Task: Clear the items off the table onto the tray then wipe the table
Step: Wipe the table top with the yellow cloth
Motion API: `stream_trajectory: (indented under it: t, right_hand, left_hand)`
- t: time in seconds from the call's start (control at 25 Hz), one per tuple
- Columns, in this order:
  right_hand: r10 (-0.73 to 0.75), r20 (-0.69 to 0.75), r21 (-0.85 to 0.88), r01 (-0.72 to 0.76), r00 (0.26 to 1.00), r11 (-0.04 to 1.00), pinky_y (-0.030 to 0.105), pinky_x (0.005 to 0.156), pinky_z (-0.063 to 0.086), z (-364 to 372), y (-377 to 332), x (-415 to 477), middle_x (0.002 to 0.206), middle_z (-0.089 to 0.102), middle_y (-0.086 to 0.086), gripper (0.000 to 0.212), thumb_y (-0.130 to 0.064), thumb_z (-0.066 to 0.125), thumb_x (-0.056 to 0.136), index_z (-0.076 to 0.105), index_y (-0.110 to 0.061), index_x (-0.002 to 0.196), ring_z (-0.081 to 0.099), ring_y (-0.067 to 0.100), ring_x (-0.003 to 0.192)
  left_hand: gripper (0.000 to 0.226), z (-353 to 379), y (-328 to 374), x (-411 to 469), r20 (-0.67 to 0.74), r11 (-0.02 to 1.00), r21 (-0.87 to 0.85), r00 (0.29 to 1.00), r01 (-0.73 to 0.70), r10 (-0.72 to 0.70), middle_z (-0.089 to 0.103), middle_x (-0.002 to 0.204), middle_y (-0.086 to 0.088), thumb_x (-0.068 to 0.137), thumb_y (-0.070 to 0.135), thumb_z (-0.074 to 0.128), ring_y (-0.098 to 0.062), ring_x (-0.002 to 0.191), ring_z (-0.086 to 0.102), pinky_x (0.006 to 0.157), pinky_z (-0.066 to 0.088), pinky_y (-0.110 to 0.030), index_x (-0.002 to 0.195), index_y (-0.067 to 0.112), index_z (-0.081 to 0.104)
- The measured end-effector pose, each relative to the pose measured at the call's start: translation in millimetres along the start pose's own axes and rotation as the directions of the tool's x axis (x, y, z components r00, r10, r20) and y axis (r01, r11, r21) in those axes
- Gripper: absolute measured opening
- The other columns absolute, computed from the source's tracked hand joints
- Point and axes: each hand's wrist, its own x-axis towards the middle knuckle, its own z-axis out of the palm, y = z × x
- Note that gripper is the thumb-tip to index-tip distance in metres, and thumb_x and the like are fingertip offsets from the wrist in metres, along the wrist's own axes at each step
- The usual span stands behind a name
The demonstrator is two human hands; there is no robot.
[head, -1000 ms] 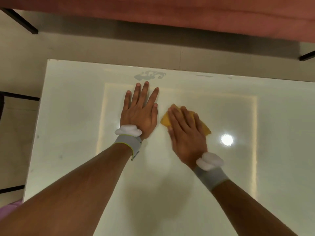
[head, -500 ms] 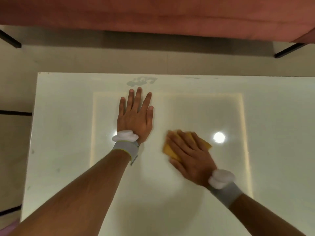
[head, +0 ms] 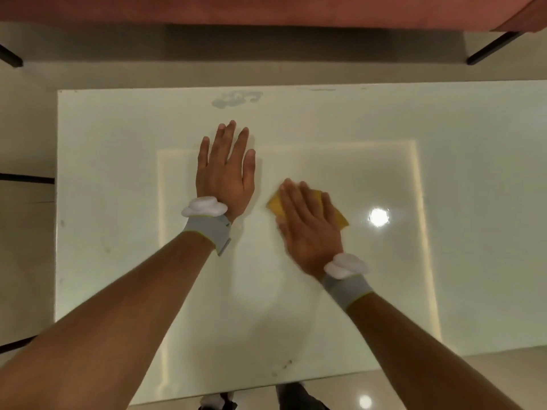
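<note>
Nearest us, by the front edge of the glossy white tabletop [head: 118, 187], a few dark specks [head: 285, 364] sit on the surface; we judge this strip not yet wiped. Further in, our right hand [head: 309, 229] lies flat with straight fingers, pressing the yellow cloth [head: 340, 218] onto the middle of the tabletop. Corners of the cloth stick out on either side of the hand. We judge the cloth light, soft and limp, apt to bunch or slip on so slick a surface, so a broad palm over its middle suits it better than a pinch at a corner. Just left of it and apart from the cloth, our left hand [head: 226, 173] rests palm down, fingers spread and straight, holding nothing, seemingly as a brace. A bright lamp reflection [head: 379, 217] glares right of the cloth and may hide streaks. Nothing that we can see stands in the cloth's path, and the tray is out of view. At the far edge lies a grey smudged patch [head: 236, 97]; dirt or wear, we cannot tell. Beyond are pale floor [head: 26, 128] and a reddish seat [head: 266, 7] on black legs.
</note>
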Motion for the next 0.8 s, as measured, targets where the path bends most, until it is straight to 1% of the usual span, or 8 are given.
stream_trajectory:
  t: [0.12, 0.2, 0.32, 0.4, 0.48, 0.6, 0.64, 0.8]
  right_hand:
    - [0.415, -0.034, 0.088, -0.41, 0.909, 0.908, 0.054, 0.118, 0.012, -10, 45, 14, 0.162, 0.014, -0.002, 0.059, -0.043, 0.018, 0.101, 0.015, -0.018, 0.154, 0.011, 0.023, 0.149]
    - [0.515, -0.025, 0.13, -0.508, 0.857, 0.851, 0.051, 0.12, 0.003, -10, 34, 28, 0.163, 0.007, -0.003, 0.059, -0.043, 0.016, 0.102, 0.009, -0.018, 0.155, 0.004, 0.021, 0.15]
    - [0.116, -0.028, 0.055, -0.115, 0.993, 0.992, 0.051, 0.119, 0.01, 0, -10, 0, 0.161, 0.017, -0.001, 0.057, -0.041, 0.025, 0.102, 0.02, -0.017, 0.154, 0.011, 0.023, 0.149]
    - [-0.144, 0.071, -0.022, 0.146, 0.987, 0.989, 0.052, 0.117, 0.016, 2, -6, -58, 0.16, 0.022, -0.001, 0.054, -0.041, 0.025, 0.103, 0.026, -0.018, 0.152, 0.016, 0.024, 0.148]
    - [-0.088, 0.061, -0.031, 0.09, 0.994, 0.995, 0.053, 0.115, 0.018, -2, 29, -81, 0.159, 0.024, 0.0, 0.056, -0.044, 0.015, 0.103, 0.026, -0.018, 0.152, 0.022, 0.026, 0.147]
    - [0.396, -0.003, 0.081, -0.394, 0.918, 0.916, 0.051, 0.119, 0.007, -9, 50, -28, 0.162, 0.014, -0.001, 0.059, -0.044, 0.014, 0.101, 0.016, -0.017, 0.154, 0.012, 0.024, 0.149]
    - [0.461, -0.005, 0.131, -0.456, 0.888, 0.88, 0.05, 0.119, 0.004, -11, 38, -3, 0.162, 0.011, -0.002, 0.059, -0.043, 0.017, 0.102, 0.013, -0.017, 0.154, 0.008, 0.024, 0.149]
    - [0.13, -0.018, 0.097, -0.128, 0.991, 0.987, 0.051, 0.119, 0.012, 9, -52, -43, 0.16, 0.022, -0.001, 0.054, -0.036, 0.028, 0.102, 0.025, -0.017, 0.152, 0.014, 0.023, 0.149]
  left_hand:
    - [0.044, -5, 7, -45, 0.012, 0.999, -0.041, 1.0, -0.01, 0.01, 0.038, 0.151, -0.009, 0.103, 0.031, 0.033, -0.022, 0.142, 0.031, 0.117, 0.022, -0.039, 0.142, 0.014, 0.045]
    - [0.046, 2, 11, -75, 0.097, 0.999, -0.032, 0.994, -0.04, 0.043, 0.035, 0.152, -0.01, 0.102, 0.03, 0.032, -0.023, 0.143, 0.028, 0.118, 0.02, -0.041, 0.144, 0.013, 0.041]
    - [0.047, 6, 6, -73, 0.192, 0.995, 0.079, 0.981, -0.053, 0.037, 0.031, 0.154, -0.01, 0.102, 0.03, 0.031, -0.023, 0.144, 0.025, 0.118, 0.017, -0.044, 0.146, 0.013, 0.037]
    - [0.048, 2, 9, -70, 0.228, 0.992, 0.112, 0.973, -0.055, 0.028, 0.031, 0.154, -0.01, 0.102, 0.031, 0.03, -0.023, 0.145, 0.024, 0.119, 0.015, -0.044, 0.146, 0.013, 0.036]
    - [0.049, 0, 10, -71, 0.237, 0.989, 0.13, 0.971, -0.073, 0.04, 0.031, 0.154, -0.01, 0.102, 0.032, 0.029, -0.023, 0.145, 0.023, 0.119, 0.015, -0.044, 0.147, 0.014, 0.035]
    - [0.049, 3, 11, -74, 0.247, 0.987, 0.144, 0.969, -0.069, 0.032, 0.029, 0.155, -0.009, 0.102, 0.031, 0.028, -0.023, 0.146, 0.021, 0.119, 0.013, -0.043, 0.148, 0.015, 0.033]
    - [0.049, 3, 11, -72, 0.251, 0.988, 0.139, 0.967, -0.068, 0.031, 0.029, 0.155, -0.009, 0.101, 0.031, 0.027, -0.022, 0.146, 0.021, 0.119, 0.013, -0.043, 0.148, 0.015, 0.032]
    - [0.05, 2, 13, -71, 0.266, 0.99, 0.123, 0.963, -0.072, 0.036, 0.027, 0.156, -0.008, 0.101, 0.029, 0.024, -0.022, 0.146, 0.019, 0.12, 0.011, -0.042, 0.148, 0.016, 0.031]
